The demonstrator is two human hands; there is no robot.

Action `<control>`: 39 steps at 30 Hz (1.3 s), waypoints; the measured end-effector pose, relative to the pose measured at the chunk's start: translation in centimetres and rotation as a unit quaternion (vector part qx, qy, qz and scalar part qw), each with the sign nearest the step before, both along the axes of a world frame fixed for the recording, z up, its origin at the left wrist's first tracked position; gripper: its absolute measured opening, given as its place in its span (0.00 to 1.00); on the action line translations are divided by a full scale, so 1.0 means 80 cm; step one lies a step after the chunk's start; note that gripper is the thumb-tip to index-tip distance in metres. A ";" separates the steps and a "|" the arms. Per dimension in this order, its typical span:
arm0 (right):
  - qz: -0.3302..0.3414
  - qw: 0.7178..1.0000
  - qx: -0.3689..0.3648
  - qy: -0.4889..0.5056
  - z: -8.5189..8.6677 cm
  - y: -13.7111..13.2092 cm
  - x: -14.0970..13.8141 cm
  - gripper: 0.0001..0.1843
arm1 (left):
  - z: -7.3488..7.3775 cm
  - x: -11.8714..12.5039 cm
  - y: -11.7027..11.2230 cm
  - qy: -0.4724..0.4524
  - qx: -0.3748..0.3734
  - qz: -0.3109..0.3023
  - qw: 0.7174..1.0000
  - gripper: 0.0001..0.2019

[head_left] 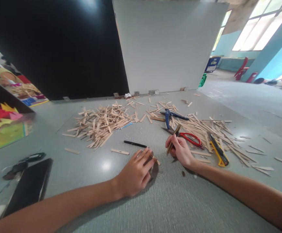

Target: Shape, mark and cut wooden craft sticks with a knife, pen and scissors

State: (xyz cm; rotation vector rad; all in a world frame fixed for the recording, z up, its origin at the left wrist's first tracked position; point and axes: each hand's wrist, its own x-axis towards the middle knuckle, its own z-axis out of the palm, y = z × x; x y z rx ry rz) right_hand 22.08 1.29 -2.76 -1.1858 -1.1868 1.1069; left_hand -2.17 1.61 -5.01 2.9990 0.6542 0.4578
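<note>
In front of me lie blue pliers [167,117], red scissors [187,137], a yellow cutter [219,151], a black pen [135,144] and, far left, a dark phone [29,186].

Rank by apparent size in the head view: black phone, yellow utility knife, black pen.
1. black phone, though nearest the camera.
2. yellow utility knife.
3. black pen, similar length but thinner.

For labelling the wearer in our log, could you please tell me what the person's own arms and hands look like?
The left forearm and right forearm are bare as far as the picture shows, with no sleeve edge in view. The left hand and right hand wear no gloves, and no watch, bracelet or ring shows on either.
</note>
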 end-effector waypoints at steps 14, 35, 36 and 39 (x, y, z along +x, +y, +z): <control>0.015 0.999 0.006 -0.031 -0.001 -0.002 0.003 0.41 | -0.001 0.002 -0.004 -0.025 0.041 0.019 0.999 0.28; 0.008 0.983 0.050 -0.177 0.001 -0.008 0.002 0.26 | 0.004 0.014 0.004 -0.012 -0.024 0.022 0.999 0.24; 0.009 0.977 0.068 -0.202 0.000 -0.008 0.002 0.24 | 0.003 0.014 0.004 -0.015 -0.030 0.020 0.999 0.24; 0.003 0.959 0.120 -0.257 -0.001 -0.007 0.000 0.19 | 0.002 0.014 0.006 -0.020 -0.041 0.012 0.999 0.24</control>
